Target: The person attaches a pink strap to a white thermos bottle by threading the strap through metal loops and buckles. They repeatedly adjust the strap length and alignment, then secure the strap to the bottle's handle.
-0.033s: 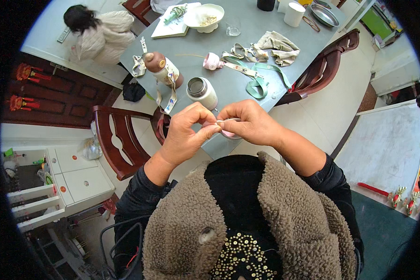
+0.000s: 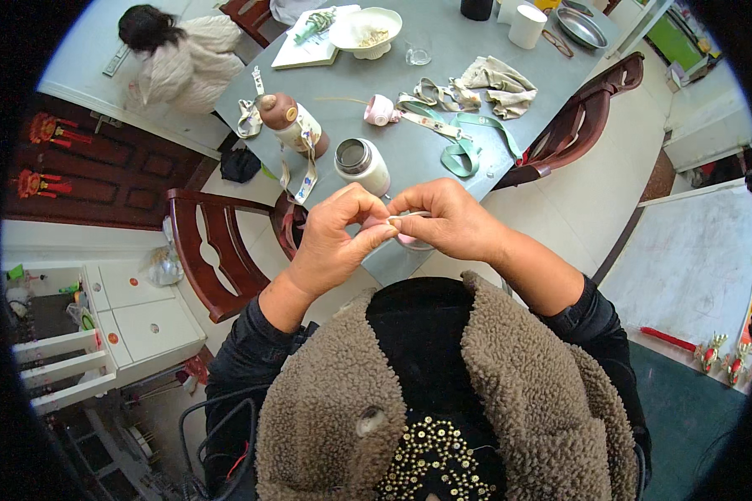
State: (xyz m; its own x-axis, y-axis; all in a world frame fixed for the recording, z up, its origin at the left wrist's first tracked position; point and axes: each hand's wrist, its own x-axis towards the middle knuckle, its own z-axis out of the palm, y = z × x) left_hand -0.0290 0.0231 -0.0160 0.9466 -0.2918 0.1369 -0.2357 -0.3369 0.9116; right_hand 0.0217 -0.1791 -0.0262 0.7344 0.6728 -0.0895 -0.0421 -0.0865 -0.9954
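Note:
My left hand and my right hand meet above the table's near edge, fingertips pinched close together. Between them runs a thin white, ring-like band, gripped by both hands. A pink piece shows just under my right hand's fingers; the hands hide most of it, and I cannot tell whether it is joined to the band. Just beyond my hands stands a white insulated bottle with its steel mouth uncovered. To its left is a brown and cream bottle with a patterned strap.
On the grey table lie a pink cup-shaped lid, a green strap, a crumpled cloth and a white footed bowl. Wooden chairs flank the table. A person is at the far left.
The person at the far left has shifted slightly. My hands keep nearly the same place and the same pinch.

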